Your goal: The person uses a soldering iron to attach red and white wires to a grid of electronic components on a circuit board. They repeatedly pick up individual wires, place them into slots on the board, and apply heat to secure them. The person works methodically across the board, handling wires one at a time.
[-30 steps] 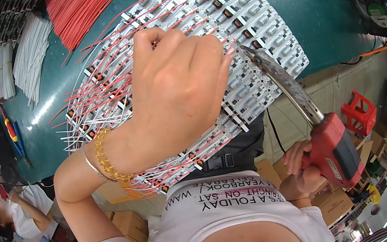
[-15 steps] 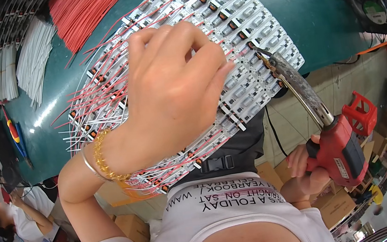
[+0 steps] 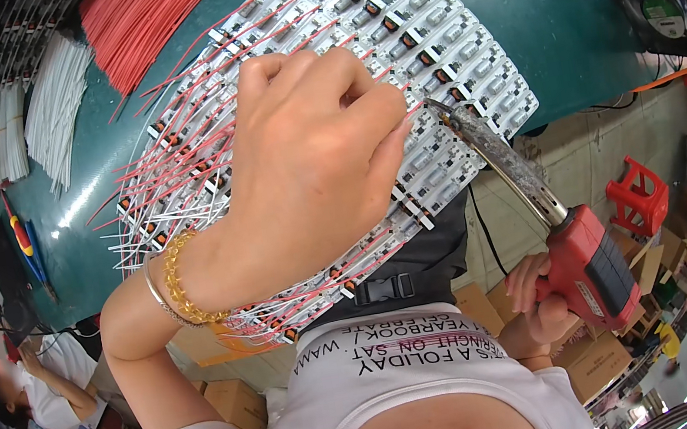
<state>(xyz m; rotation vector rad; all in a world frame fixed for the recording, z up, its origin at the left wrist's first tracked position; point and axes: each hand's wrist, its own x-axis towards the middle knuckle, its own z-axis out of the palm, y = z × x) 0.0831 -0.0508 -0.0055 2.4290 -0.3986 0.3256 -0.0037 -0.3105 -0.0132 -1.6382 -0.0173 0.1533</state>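
Across the near side of the green table (image 3: 564, 34) lies a sheet of white circuit boards (image 3: 477, 68), set in close rows and reaching past the edge toward the person's lap. Thin red wires (image 3: 183, 168) and some white wires (image 3: 174, 225) run over its left part. Above its middle is the left hand (image 3: 320, 143), back upward, fingers curled in and bunched together; their tips are mostly hidden, so I cannot tell what they pinch. Off the sheet's lower right, the right hand (image 3: 542, 301) has its fingers wrapped around the handle of a red and black soldering gun (image 3: 592, 267), whose barrel slants up and left, its dark tip over the boards just beside the left hand. The left wrist wears 2 bands: a yellow beaded bracelet (image 3: 182, 281) and a silver bangle (image 3: 158, 295). Farther out, 1 red wire bundle (image 3: 150, 22) and 1 white wire bundle (image 3: 60, 105) lie beyond the sheet, with a red-yellow screwdriver (image 3: 21, 235) at the left and a red stool (image 3: 638, 198) at the right.
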